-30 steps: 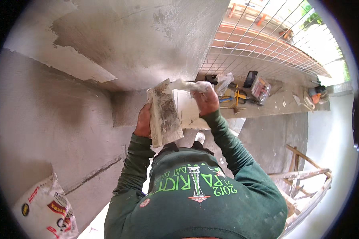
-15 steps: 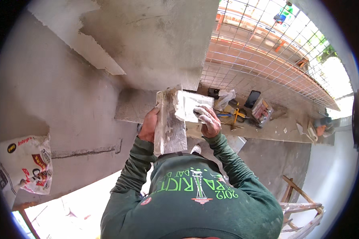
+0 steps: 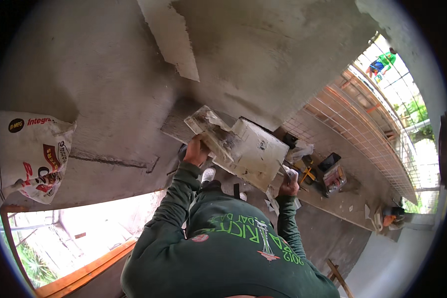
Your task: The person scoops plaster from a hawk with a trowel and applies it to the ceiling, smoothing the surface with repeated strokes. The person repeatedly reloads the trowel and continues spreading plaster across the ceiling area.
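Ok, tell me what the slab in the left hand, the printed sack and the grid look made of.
Slab in the left hand: possibly wood, matt; crusted pale smears hide its core. Printed sack: probably plastic or paper, smooth-looking, judging by its creases. Grid: likely metal wire, from its thin crossing bars; finish unclear.

In view are 1 left hand (image 3: 197,150) and 1 right hand (image 3: 288,183), 2 in all, plus 1 narrow plaster-smeared board (image 3: 211,131), 1 broader pale panel (image 3: 258,156) and at least 1 white shoe (image 3: 208,174). On 1 long ledge (image 3: 357,201) lie 1 clear plastic bag (image 3: 300,151), 1 flat black object (image 3: 329,162), 1 box with reddish contents (image 3: 335,179) and at least 1 yellow tool (image 3: 309,174). Elsewhere are 1 printed sack (image 3: 32,156), 1 wire mesh (image 3: 362,139) and 1 distant person in green (image 3: 385,60).
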### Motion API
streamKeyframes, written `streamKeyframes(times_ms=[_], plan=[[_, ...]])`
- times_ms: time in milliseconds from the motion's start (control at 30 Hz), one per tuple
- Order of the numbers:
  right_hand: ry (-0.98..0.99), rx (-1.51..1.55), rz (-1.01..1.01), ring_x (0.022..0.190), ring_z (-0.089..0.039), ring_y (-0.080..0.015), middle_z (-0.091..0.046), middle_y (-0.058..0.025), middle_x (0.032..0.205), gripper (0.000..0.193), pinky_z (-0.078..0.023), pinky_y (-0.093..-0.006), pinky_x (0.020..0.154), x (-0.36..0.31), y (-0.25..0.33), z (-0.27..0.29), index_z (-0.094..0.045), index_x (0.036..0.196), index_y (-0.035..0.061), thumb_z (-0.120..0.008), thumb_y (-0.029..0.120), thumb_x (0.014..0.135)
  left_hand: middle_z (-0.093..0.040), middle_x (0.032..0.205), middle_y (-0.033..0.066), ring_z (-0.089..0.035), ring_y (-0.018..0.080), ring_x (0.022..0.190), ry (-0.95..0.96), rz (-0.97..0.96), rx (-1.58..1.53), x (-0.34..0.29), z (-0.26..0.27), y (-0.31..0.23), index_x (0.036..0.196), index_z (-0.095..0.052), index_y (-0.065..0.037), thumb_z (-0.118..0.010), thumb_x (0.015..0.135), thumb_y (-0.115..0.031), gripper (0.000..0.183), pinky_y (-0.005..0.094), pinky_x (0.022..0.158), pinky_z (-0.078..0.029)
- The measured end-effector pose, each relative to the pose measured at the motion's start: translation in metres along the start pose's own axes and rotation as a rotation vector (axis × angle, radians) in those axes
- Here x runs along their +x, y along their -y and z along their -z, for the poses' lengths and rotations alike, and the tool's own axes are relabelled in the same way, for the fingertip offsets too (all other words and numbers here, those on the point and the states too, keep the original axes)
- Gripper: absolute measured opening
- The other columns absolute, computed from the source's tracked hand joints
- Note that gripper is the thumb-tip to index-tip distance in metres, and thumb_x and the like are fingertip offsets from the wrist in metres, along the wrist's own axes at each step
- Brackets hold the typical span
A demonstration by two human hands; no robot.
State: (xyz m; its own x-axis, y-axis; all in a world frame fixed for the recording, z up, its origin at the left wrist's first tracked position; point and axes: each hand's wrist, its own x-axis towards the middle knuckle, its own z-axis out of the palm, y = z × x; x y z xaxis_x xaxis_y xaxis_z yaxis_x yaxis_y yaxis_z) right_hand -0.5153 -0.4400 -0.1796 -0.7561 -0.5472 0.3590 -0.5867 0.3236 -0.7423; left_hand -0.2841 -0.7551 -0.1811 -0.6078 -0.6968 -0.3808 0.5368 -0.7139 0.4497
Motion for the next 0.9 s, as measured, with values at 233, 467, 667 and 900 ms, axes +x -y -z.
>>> streamKeyframes(times_ms=[233, 467, 667, 900], plan=[[-0.026, 0.153, -0.173, 0.081, -0.069, -0.0199, -0.07, -0.0119, 0.089, 0.011, -0.052, -0.0333, 0.074, 0.005, 0.015, -0.04, -0.062, 0.105, 0.0084, -0.062, 0.011, 0.094, -0.065, 0.109, 0.0124, -0.063, 0.0275, 0.103, 0.146, -0.94, 1.313, 0.079, 0.061, -0.045, 0.118, -0.058, -0.002, -0.056, 0.092, -0.008, 0.027, 0.0428, 0.088, -0.051], [-0.005, 0.145, -0.206, 0.082, -0.071, -0.0222, -0.071, -0.0114, 0.089, 0.012, -0.053, -0.0342, 0.074, 0.023, 0.05, -0.076, -0.061, 0.105, 0.0082, -0.062, 0.011, 0.094, -0.063, 0.112, 0.0075, -0.06, 0.0234, 0.103, 0.026, -0.163, 0.242, 0.148, 0.036, -0.072, 0.119, -0.057, -0.004, -0.052, 0.097, -0.015, 0.025, 0.0396, 0.085, -0.051], [-0.037, 0.119, -0.266, 0.084, -0.072, -0.0243, -0.072, -0.0111, 0.091, 0.015, -0.054, -0.0342, 0.074, 0.024, 0.045, -0.075, -0.061, 0.106, 0.0097, -0.061, 0.01, 0.092, -0.063, 0.11, 0.0088, -0.062, 0.0248, 0.098, 0.018, -0.216, 0.301, 0.169, 0.011, -0.079, 0.119, -0.057, -0.004, -0.055, 0.095, -0.015, 0.026, 0.0408, 0.081, -0.052], [-0.061, 0.119, -0.284, 0.084, -0.072, -0.0257, -0.073, -0.0131, 0.091, 0.028, -0.054, -0.0352, 0.076, 0.017, 0.004, -0.057, -0.061, 0.107, 0.0104, -0.053, 0.002, 0.082, -0.067, 0.094, 0.0218, -0.066, 0.0375, 0.092, 0.09, -1.069, 1.768, 0.134, -0.059, -0.111, 0.104, -0.063, 0.001, -0.075, 0.078, -0.012, 0.031, 0.0466, 0.083, -0.051]])
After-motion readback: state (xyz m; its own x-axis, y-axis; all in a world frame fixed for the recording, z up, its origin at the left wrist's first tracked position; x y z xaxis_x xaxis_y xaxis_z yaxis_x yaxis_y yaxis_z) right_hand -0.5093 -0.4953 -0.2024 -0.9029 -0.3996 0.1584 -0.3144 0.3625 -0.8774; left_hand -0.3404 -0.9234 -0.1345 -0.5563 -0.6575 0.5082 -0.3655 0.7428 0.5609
